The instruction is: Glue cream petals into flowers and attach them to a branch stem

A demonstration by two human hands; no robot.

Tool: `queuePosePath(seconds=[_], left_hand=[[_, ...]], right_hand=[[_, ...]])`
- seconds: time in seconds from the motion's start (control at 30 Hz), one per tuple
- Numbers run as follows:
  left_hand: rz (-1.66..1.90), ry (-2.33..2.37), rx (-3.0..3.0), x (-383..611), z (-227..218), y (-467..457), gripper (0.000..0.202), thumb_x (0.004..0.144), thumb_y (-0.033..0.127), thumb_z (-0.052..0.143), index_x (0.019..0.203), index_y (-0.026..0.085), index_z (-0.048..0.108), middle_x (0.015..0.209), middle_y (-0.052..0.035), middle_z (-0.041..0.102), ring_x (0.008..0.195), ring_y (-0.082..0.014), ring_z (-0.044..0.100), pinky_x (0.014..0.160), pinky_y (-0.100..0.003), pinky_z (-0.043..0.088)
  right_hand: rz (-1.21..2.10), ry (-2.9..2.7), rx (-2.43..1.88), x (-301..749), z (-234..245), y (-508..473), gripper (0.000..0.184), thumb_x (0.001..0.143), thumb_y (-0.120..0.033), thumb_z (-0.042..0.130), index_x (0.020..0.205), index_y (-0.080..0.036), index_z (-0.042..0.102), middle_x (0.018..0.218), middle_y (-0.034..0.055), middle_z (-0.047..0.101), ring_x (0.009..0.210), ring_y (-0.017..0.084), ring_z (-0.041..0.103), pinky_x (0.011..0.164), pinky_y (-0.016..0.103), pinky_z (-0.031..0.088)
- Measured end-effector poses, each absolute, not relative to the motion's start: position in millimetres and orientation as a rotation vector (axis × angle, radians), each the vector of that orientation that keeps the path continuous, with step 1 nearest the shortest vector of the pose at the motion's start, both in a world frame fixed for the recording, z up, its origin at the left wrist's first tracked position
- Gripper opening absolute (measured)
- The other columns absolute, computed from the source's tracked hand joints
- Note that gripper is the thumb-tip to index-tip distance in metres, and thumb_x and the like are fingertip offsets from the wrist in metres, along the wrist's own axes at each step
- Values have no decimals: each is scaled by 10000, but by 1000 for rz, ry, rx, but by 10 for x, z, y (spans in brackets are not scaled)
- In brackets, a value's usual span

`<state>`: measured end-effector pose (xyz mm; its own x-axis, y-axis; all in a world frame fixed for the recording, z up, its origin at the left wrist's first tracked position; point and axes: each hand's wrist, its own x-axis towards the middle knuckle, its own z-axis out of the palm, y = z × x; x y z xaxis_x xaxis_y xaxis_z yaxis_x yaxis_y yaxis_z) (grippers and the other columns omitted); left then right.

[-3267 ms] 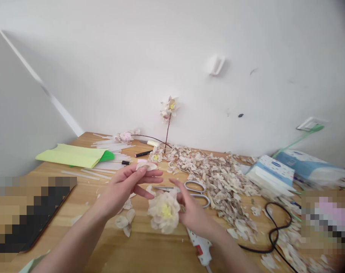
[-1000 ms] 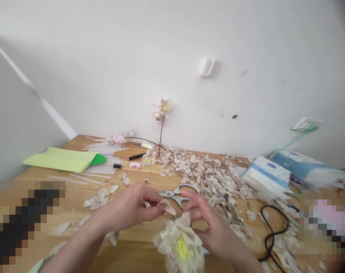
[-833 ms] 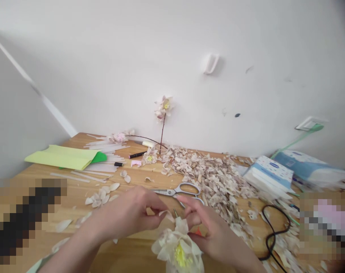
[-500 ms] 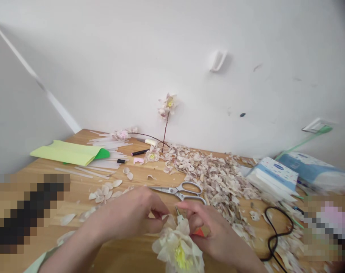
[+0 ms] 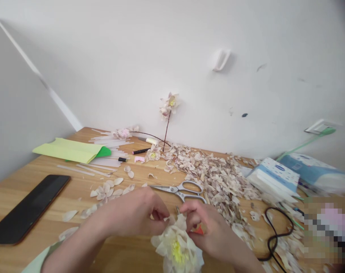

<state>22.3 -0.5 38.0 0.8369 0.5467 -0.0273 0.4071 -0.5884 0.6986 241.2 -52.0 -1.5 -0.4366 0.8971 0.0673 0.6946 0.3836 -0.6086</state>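
Note:
A cream paper flower (image 5: 176, 248) with a yellow centre is low in the middle of the view, facing me. My right hand (image 5: 210, 231) is closed around its back edge and holds it up. My left hand (image 5: 134, 216) pinches a small pale petal (image 5: 169, 219) against the flower's top edge, fingers pressed together. Both hands meet just above the flower. A red tip (image 5: 199, 229) peeks out under my right hand.
Steel scissors (image 5: 184, 190) lie just beyond my hands. A heap of paper scraps (image 5: 218, 178) spreads to the right, with a black cable (image 5: 272, 235) and tissue packs (image 5: 275, 176). Loose petals (image 5: 105, 189), a black phone (image 5: 27, 208), green paper (image 5: 72, 151) and glue sticks (image 5: 104, 163) lie left.
My left hand picked up a petal and carried it to the flower, where it now rests on the top edge. The flower moved lower and closer to me.

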Motion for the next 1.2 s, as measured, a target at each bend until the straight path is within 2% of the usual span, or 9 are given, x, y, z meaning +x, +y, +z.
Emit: queuePosePath(seconds=[0.17,0.4,0.57,0.67,0.8,0.97,1.1,1.2], left_hand=[[245,699,2268,229,398,7,200,688,104,434,517,163,350,509,70,251,480,-51,257,438,-187,211],[230,637,2221,224,412,16,172,694,96,445,531,151,438,523,71,290,492,-46,294,456,-166,246],[213,635,2198,220,450,16,178,711,100,448,613,149,588,526,70,371,500,-44,353,461,-149,275],[208,635,2159,222,487,24,194,737,136,462,703,165,651,538,68,454,502,-43,393,457,-137,289],[187,678,2105,226,490,60,201,770,196,474,703,159,660,550,54,523,494,-51,436,464,-137,332],[175,741,1844,220,429,83,287,820,278,411,808,145,665,751,-28,638,598,-120,596,505,-183,465],[175,704,1802,199,433,93,291,818,278,420,818,144,679,760,-39,642,641,-139,606,539,-207,495],[175,672,1786,191,441,113,322,832,348,436,872,141,680,770,-46,644,653,-139,594,566,-223,491]], right_hand=[[692,-2266,-1379,2402,4,-524,321,678,-78,601,933,-248,506,726,-45,683,811,169,604,775,288,370],[723,-2251,-1453,2387,29,-516,244,685,-101,620,864,-236,524,672,-47,651,756,163,598,757,283,369],[770,-2194,-1416,2379,26,-510,337,691,-115,635,964,-247,489,656,-68,648,695,142,597,744,271,372],[842,-2147,-1388,2390,-7,-507,336,698,-130,639,962,-252,472,663,-76,646,675,131,598,739,265,381],[972,-2041,-1377,2390,-30,-487,311,699,-159,655,932,-247,467,668,-67,637,694,138,601,691,252,400],[1128,-1917,-1373,2362,51,-456,318,687,-157,659,912,-235,449,672,-57,620,663,135,588,625,238,405],[1180,-1871,-1364,2356,71,-438,334,660,-116,649,894,-232,440,644,-67,594,646,128,576,616,229,404],[1186,-1825,-1324,2356,25,-429,355,633,-82,645,885,-233,445,650,-71,581,629,116,561,593,214,398]])
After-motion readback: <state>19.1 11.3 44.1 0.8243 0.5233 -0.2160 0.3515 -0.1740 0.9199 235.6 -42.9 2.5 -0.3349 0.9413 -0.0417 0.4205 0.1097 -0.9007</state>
